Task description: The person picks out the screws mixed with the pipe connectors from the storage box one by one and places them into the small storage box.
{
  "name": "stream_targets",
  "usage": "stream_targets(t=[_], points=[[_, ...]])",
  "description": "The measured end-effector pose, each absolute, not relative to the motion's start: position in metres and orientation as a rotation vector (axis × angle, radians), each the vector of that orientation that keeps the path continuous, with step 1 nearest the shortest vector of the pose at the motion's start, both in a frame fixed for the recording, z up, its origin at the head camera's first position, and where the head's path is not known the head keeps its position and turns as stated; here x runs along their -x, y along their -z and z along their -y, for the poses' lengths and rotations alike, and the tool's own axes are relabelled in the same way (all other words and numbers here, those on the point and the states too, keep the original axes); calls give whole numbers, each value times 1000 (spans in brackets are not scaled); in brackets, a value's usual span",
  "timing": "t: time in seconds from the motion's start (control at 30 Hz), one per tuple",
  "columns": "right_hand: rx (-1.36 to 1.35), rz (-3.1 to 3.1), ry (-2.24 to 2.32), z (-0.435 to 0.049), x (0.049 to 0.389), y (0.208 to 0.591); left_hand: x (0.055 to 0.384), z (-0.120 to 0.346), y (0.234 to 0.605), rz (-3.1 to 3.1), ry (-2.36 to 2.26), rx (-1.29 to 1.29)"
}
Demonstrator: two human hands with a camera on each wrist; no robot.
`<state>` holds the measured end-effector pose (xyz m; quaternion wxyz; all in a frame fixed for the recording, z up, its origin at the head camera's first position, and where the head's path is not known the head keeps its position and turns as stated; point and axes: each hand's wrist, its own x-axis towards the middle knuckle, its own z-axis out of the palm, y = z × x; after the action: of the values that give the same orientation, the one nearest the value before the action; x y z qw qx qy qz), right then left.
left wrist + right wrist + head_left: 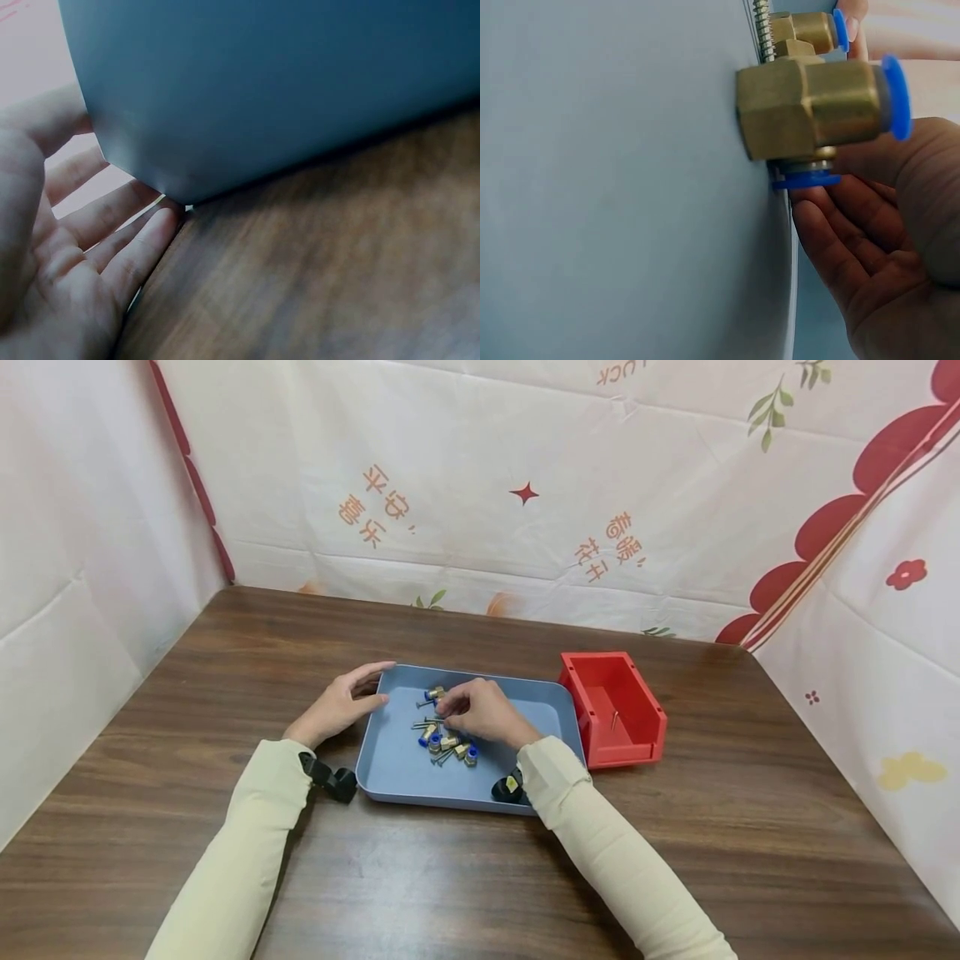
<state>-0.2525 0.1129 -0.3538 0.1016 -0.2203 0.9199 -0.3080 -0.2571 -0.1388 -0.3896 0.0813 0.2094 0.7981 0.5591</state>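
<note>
A blue-grey tray (397,777) holds a small pile of brass push-in fittings (450,743) with blue collars, mixed with several screws (442,758). My left hand (341,703) rests at the tray's left side, thumb over the rim and fingers fairly straight near the far corner. In the left wrist view, its fingers (154,240) lie against the tray's outer wall. My right hand (483,710) reaches down over the far part of the pile with bent fingers. Fittings (780,109) partly hide its fingertips in the right wrist view, so whether they pinch anything is unclear.
A red plastic bin (618,753) stands against the tray's right side, with a screw (614,720) inside. Both stand on a dark wood table (420,877). A printed white cloth (465,468) hangs behind the table and along its sides.
</note>
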Motion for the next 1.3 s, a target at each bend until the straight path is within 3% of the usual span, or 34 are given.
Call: stream_targets(t=[1.3], points=[[607, -2702, 1032, -118, 253, 355, 258, 139, 390, -2377, -1682, -622]])
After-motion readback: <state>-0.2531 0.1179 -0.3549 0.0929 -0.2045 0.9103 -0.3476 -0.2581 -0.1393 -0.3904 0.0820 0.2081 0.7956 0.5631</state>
